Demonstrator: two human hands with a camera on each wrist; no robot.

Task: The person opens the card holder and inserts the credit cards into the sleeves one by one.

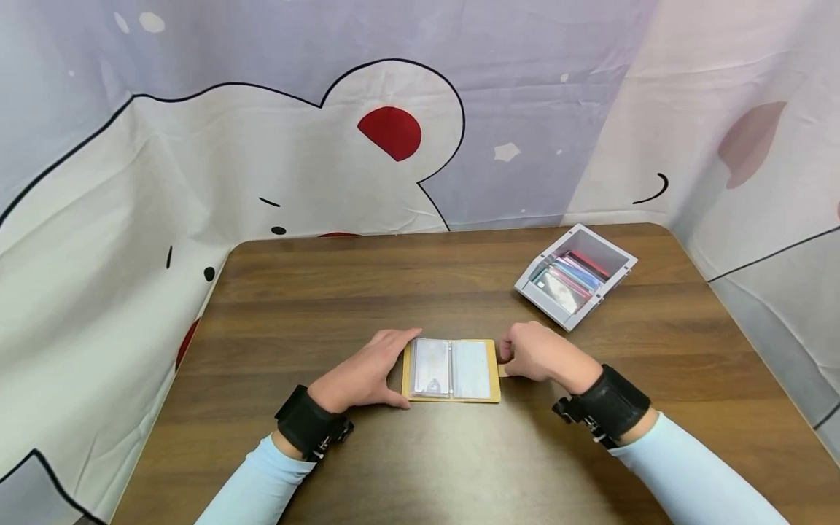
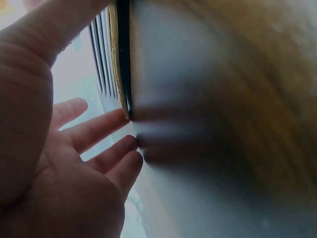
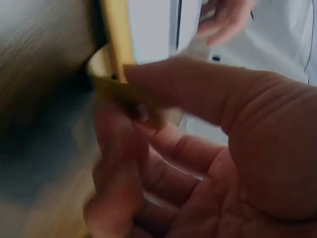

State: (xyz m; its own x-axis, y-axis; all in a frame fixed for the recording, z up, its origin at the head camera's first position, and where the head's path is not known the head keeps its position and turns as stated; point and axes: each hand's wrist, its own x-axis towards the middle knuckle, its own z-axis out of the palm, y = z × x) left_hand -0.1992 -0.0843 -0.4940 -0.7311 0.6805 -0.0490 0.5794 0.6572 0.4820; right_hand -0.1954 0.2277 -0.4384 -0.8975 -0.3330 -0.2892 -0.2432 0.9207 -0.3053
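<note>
A small yellow card binder (image 1: 495, 357) lies open on the table, with clear sleeve pages (image 1: 471, 370) on both sides. My left hand (image 1: 367, 370) is at its left edge, fingers fairly straight and spread, thumb by the near corner. In the left wrist view, a fingertip of the left hand (image 2: 79, 163) touches the binder's edge (image 2: 115, 54). At the opposite edge, my right hand (image 1: 539, 352) pinches the binder's yellow strap (image 3: 106, 89) between thumb and curled fingers. The right wrist view is blurred, and the fingers hide part of the strap.
A grey open-topped box (image 1: 613, 257) with several coloured, card-like items (image 1: 571, 277) in it stands at the back right, beyond my right hand. The wooden table (image 1: 328, 284) ends at a printed curtain (image 1: 295, 168) behind and to the sides.
</note>
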